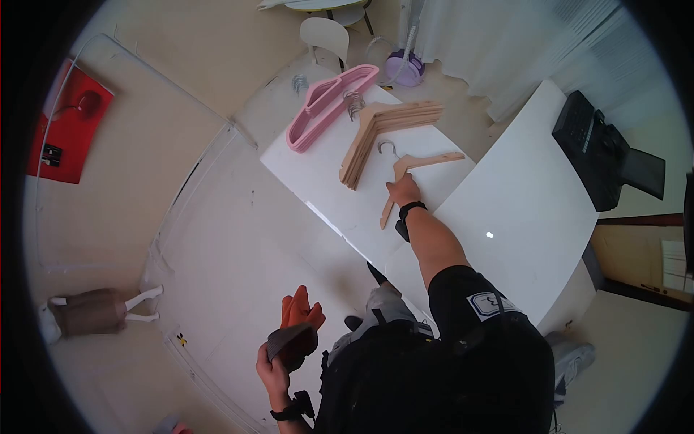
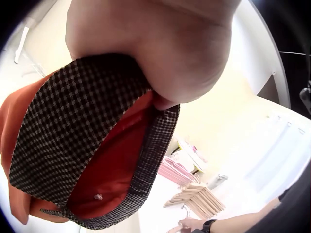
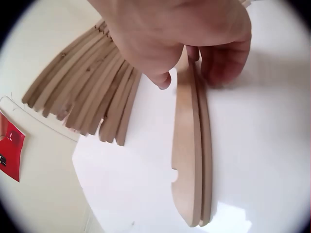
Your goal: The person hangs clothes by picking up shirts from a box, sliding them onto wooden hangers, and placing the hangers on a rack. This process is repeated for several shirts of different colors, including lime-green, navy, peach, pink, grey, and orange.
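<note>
My left hand (image 1: 272,372) grips an orange cloth item (image 1: 300,309) by its dark checked band (image 2: 73,121). In the left wrist view the band loops around an opening with red-orange cloth inside, and the hand covers its top. Out over the white table (image 1: 463,217), my right hand (image 1: 405,189) holds a wooden hanger (image 1: 426,159) near its neck, thumb on one side and curled fingers on the other. Two wooden hanger arms (image 3: 189,160) show pressed side by side under this hand in the right wrist view.
A fanned stack of wooden hangers (image 1: 390,119) lies left of the right hand, with pink hangers (image 1: 332,105) beyond it. A black keyboard device (image 1: 589,137) stands at the table's far right. A white chair (image 1: 325,36) and a purple-based appliance (image 1: 405,69) are behind.
</note>
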Demonstrator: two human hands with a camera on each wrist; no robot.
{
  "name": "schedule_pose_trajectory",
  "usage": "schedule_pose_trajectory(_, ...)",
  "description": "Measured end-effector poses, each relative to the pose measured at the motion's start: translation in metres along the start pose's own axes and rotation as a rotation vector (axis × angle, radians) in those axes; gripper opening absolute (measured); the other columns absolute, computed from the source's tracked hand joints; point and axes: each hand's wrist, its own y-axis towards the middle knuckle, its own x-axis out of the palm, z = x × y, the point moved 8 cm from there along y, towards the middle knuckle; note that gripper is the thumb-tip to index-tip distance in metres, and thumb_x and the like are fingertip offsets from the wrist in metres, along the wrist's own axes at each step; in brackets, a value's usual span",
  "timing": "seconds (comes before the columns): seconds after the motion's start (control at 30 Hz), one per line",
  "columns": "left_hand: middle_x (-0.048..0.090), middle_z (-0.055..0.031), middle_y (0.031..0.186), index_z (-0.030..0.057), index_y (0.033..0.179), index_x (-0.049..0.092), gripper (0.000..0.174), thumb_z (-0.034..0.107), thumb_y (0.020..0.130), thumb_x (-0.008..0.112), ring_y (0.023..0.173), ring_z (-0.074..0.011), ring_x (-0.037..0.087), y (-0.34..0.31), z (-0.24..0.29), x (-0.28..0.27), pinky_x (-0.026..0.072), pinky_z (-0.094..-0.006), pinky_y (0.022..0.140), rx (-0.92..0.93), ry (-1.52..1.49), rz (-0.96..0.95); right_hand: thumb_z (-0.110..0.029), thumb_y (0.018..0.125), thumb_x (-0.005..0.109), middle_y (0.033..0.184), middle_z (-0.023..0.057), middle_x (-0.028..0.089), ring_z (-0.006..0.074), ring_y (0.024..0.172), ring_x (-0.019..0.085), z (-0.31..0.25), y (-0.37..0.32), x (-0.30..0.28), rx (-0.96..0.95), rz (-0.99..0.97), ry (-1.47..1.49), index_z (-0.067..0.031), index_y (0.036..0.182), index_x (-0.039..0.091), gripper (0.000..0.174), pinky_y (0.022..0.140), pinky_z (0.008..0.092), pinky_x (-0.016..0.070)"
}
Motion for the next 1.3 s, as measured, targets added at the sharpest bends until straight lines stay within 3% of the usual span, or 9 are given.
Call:
schedule_pose_trajectory(0.5,0.061,-0.0093,0.097,-0.0036,0.106,0.056,0.029,-0.001,0.083,0.037,0.091,-0.0162,0.057,0.013,0.034,-0.003,0.0445,-0.0287,0.086,0.022,-0.108,0.005,-0.023,0.075,0.061,0.089,0.0231,0.063,0.0367,0.083,0.063,-0.002,-0.026,-0.05,-0.043,0.215,0.501,0.0045,0.094,0.052,0.035,0.074,0.0416,0.0493)
schedule_pose_trajectory(0.57,0.061,-0.0092,0.098,-0.0039,0.106,0.056,0.03,-0.002,0.083,0.037,0.093,-0.0165,0.057,0.006,0.057,-0.011,0.0437,-0.0291,0.087,0.08,-0.159,-0.044,-0.021,0.075,0.061,0.085,0.0201,0.062,0.0332,0.076,0.063,-0.008,-0.043,-0.064,-0.091,0.273,0.622,0.0031,0.092,0.051,0.031,0.072,0.0402,0.0492)
schedule_pose_trajectory(0.63,0.061,-0.0112,0.099,-0.0035,0.107,0.056,0.034,-0.005,0.078,0.039,0.093,-0.0185,0.058,-0.016,0.094,-0.035,0.0436,-0.03,0.088,0.339,-0.052,-0.075,-0.008,0.08,0.059,0.072,0.0085,0.058,0.0161,0.061,0.059,-0.025,-0.078,-0.097,-0.359,0.444,0.711,-0.0011,0.088,0.047,0.016,0.057,0.0294,0.0491)
schedule_pose_trajectory(0.73,0.056,-0.0134,0.11,-0.0018,0.117,0.052,0.033,0.01,0.087,0.043,0.102,-0.0212,0.054,-0.074,0.074,-0.168,0.042,-0.0344,0.092,0.574,-0.322,0.473,0.0,0.083,0.054,0.076,0.009,0.058,0.0146,0.058,0.058,-0.061,-0.175,-0.128,-0.54,0.179,1.123,-0.0039,0.088,0.046,0.011,0.055,0.0262,0.049)
schedule_pose_trajectory(0.83,0.057,-0.0164,0.11,-0.0033,0.118,0.051,0.033,0.017,0.093,0.041,0.097,-0.025,0.058,-0.139,0.027,-0.308,0.0486,-0.0348,0.085,0.428,-0.593,1.11,-0.001,0.086,0.054,0.073,0.0088,0.058,0.0141,0.056,0.056,-0.077,-0.237,-0.115,-0.592,-0.175,1.186,-0.005,0.086,0.047,0.008,0.052,0.0252,0.0477)
schedule_pose_trajectory(0.97,0.031,-0.0184,0.141,-0.0015,0.139,0.026,0.066,0.043,0.092,0.041,0.12,-0.0376,0.045,-0.143,-0.139,-0.365,0.0425,-0.0489,0.096,0.474,-0.886,0.999,-0.013,0.088,0.058,0.056,0.0018,0.049,0.0098,0.045,0.047,-0.083,-0.316,-0.056,-0.498,-0.405,0.948,-0.0065,0.083,0.049,0.013,0.041,0.0222,0.0377)
schedule_pose_trajectory(1.07,0.052,-0.016,0.125,0.0029,0.133,0.038,0.058,0.044,0.092,0.044,0.113,-0.0332,0.052,-0.1,-0.208,-0.303,0.0456,-0.046,0.094,0.209,-1.184,0.764,-0.021,0.089,0.059,0.054,-0.0018,0.044,0.0068,0.04,0.04,-0.084,-0.366,0.005,-0.444,-0.584,0.796,-0.0068,0.084,0.05,0.017,0.036,0.0211,0.0316)
schedule_pose_trajectory(1.23,0.059,-0.0132,0.113,0.0006,0.121,0.048,0.047,0.038,0.095,0.038,0.107,-0.0267,0.057,-0.075,-0.154,-0.219,0.0481,-0.0404,0.091,0.184,-1.559,0.34,-0.026,0.089,0.06,0.06,-0.0003,0.049,0.0075,0.047,0.045,-0.11,-0.471,0.093,-0.585,-0.934,0.479,-0.0052,0.09,0.054,0.022,0.043,0.0228,0.0376)
schedule_pose_trajectory(1.3,0.057,-0.0154,0.118,-0.0003,0.126,0.044,0.044,0.023,0.09,0.037,0.104,-0.0284,0.059,-0.052,-0.193,-0.19,0.0524,-0.0394,0.085,0.437,-1.588,-0.121,-0.028,0.089,0.061,0.072,0.0024,0.056,0.0107,0.064,0.052,-0.134,-0.514,0.113,-1.018,-0.848,0.266,-0.0026,0.099,0.057,0.028,0.06,0.0265,0.0441)
